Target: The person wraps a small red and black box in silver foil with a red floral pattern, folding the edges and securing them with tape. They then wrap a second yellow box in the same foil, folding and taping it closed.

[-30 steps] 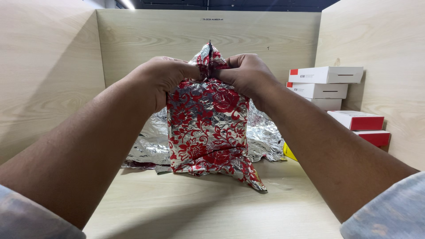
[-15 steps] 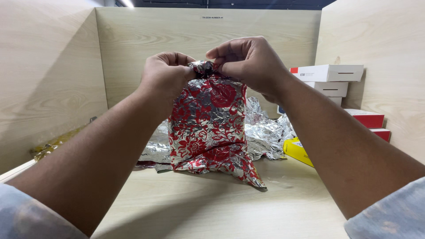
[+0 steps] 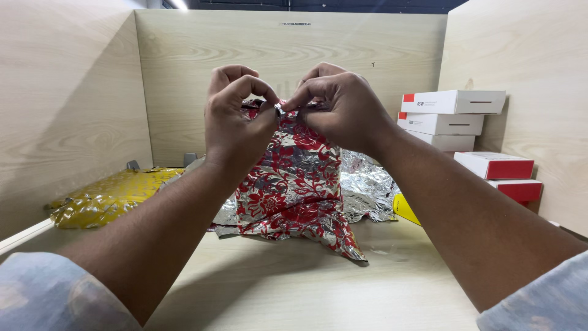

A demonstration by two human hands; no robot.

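Note:
A parcel wrapped in red and silver floral foil [image 3: 297, 184] stands upright on the pale wooden desk [image 3: 294, 288]. My left hand [image 3: 236, 119] and my right hand [image 3: 337, 104] both pinch the gathered foil at its top, fingertips almost touching. The lower edge of the foil fans out onto the desk toward the right. What is inside the wrapping is hidden.
Crumpled plain silver foil [image 3: 364, 187] lies behind the parcel. A gold foil sheet [image 3: 107, 196] lies at the left by the wooden wall. White and red boxes [image 3: 453, 113] are stacked at the right, with a red-edged box [image 3: 499, 165] in front and a yellow item [image 3: 405, 209] beside the foil.
My hands have shifted along the top of the foil and pinch it tighter. The view has turned left, bringing the gold foil sheet into sight.

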